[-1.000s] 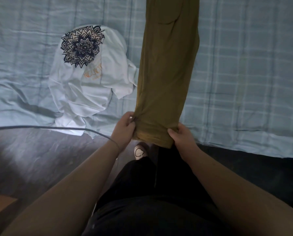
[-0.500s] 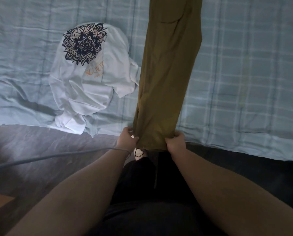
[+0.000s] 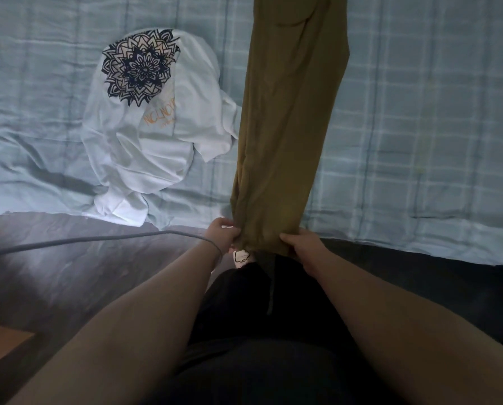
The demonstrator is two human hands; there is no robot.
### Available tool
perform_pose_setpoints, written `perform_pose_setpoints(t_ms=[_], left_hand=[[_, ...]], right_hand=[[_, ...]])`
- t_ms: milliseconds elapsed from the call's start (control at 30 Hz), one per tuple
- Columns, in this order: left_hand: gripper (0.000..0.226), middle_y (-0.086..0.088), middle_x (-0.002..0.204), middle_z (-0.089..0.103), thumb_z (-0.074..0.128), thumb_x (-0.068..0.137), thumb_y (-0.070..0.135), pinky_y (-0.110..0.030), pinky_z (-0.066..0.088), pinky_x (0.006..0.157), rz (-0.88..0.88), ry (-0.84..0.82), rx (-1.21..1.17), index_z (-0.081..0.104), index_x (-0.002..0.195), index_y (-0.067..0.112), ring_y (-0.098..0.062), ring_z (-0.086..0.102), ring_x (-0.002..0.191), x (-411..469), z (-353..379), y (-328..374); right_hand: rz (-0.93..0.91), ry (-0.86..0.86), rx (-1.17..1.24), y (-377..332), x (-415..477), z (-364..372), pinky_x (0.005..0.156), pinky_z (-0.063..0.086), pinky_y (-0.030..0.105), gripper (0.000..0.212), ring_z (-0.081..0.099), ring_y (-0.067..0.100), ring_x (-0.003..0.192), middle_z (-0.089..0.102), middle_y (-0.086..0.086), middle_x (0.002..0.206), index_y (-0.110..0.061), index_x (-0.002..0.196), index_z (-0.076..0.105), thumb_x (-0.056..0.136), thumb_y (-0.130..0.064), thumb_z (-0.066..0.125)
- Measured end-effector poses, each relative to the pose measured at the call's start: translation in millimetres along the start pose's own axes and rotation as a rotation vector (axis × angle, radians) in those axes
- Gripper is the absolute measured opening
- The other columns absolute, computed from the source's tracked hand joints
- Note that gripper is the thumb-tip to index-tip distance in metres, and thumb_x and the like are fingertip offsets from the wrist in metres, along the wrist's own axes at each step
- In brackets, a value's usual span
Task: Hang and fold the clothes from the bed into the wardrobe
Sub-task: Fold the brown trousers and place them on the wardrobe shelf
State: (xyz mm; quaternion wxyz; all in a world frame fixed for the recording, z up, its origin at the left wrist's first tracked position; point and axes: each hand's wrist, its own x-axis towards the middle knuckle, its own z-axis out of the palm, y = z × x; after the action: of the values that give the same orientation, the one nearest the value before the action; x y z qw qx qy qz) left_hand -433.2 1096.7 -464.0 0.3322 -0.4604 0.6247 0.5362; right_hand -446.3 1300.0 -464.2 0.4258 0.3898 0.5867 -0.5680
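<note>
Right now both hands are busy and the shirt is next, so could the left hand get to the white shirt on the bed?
Probably yes. The white shirt lies uncovered beside the trousers, but the left hand must first release their hem.

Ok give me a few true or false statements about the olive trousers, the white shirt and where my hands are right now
1. Both hands grip the near end of the olive trousers. True: the left hand and right hand each pinch one side of it.
2. The white T-shirt is neatly folded. False: it lies crumpled on the bed.
3. The T-shirt lies to the left of the trousers. True.
4. The T-shirt is plain. False: it carries a dark mandala print.
5. The trousers lie bunched in a heap. False: they stretch out long across the bed, away from the person.
</note>
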Motion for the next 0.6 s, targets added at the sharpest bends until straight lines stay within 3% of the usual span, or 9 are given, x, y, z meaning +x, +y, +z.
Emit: perform_pose_setpoints(t_ms=[100,167,267,333,400,500,600], left_hand=[[0.012,-0.011,0.069,0.056,0.051,0.093,0.002,-0.017,0.038,0.037,-0.064,-0.044,-0.078,0.062,0.092,0.005,-0.018,0.051,0.053,-16,3,8],[0.015,-0.011,0.073,0.057,0.046,0.095,0.005,-0.017,0.04,0.038,-0.115,-0.07,-0.15,0.061,0.096,0.004,-0.017,0.052,0.056,-27,5,9],[0.02,-0.018,0.088,0.065,0.049,0.092,0.009,-0.031,0.056,0.065,-0.09,-0.08,-0.255,0.063,0.099,-0.002,-0.022,0.061,0.074,-44,2,12],[0.029,-0.03,0.102,0.066,0.056,0.088,0.014,-0.044,0.058,0.087,-0.051,-0.116,-0.34,0.063,0.105,-0.008,-0.032,0.066,0.088,-57,-3,18],[0.021,-0.023,0.099,0.067,0.054,0.096,0.018,-0.043,0.06,0.079,0.043,-0.149,-0.309,0.062,0.106,0.001,-0.033,0.067,0.088,-79,-5,25],[0.025,-0.016,0.079,0.053,0.044,0.105,0.023,-0.031,0.05,0.051,0.231,-0.146,-0.204,0.054,0.093,0.003,-0.023,0.055,0.06,-114,-11,33],[0.033,-0.016,0.064,0.057,0.045,0.104,0.028,-0.046,0.048,0.056,0.432,-0.109,0.046,0.054,0.086,0.002,-0.026,0.055,0.05,-140,-23,36]], right_hand=[[-0.082,0.025,-0.167,-3,-15,-9,0.103,0.049,0.041,0.03,0.066,0.026,0.105,0.07,0.008,0.115,-0.006,0.121,0.066,0.093,-0.017,0.067],[-0.101,0.009,-0.097,-5,-26,-17,0.104,0.049,0.043,0.029,0.068,0.026,0.106,0.072,0.008,0.114,-0.007,0.119,0.067,0.092,-0.017,0.067],[-0.102,-0.04,0.162,-10,-46,-25,0.1,0.052,0.045,0.027,0.069,0.031,0.106,0.071,0.016,0.116,-0.002,0.12,0.064,0.093,-0.006,0.062],[-0.172,-0.062,0.199,-14,-65,-28,0.097,0.054,0.044,0.027,0.068,0.032,0.108,0.071,0.017,0.117,0.0,0.121,0.062,0.094,-0.003,0.06],[-0.236,-0.054,0.206,-18,-85,-28,0.088,0.057,0.038,0.025,0.07,0.028,0.104,0.072,0.015,0.114,-0.002,0.121,0.061,0.096,-0.004,0.058],[-0.32,0.035,0.168,-23,-112,-23,0.091,0.057,0.041,0.025,0.071,0.027,0.102,0.073,0.014,0.11,-0.003,0.12,0.059,0.096,-0.01,0.062],[-0.435,0.095,0.127,-28,-144,-21,0.096,0.053,0.051,0.046,0.071,0.029,0.104,0.074,0.012,0.109,-0.019,0.127,0.052,0.086,-0.023,0.072]])
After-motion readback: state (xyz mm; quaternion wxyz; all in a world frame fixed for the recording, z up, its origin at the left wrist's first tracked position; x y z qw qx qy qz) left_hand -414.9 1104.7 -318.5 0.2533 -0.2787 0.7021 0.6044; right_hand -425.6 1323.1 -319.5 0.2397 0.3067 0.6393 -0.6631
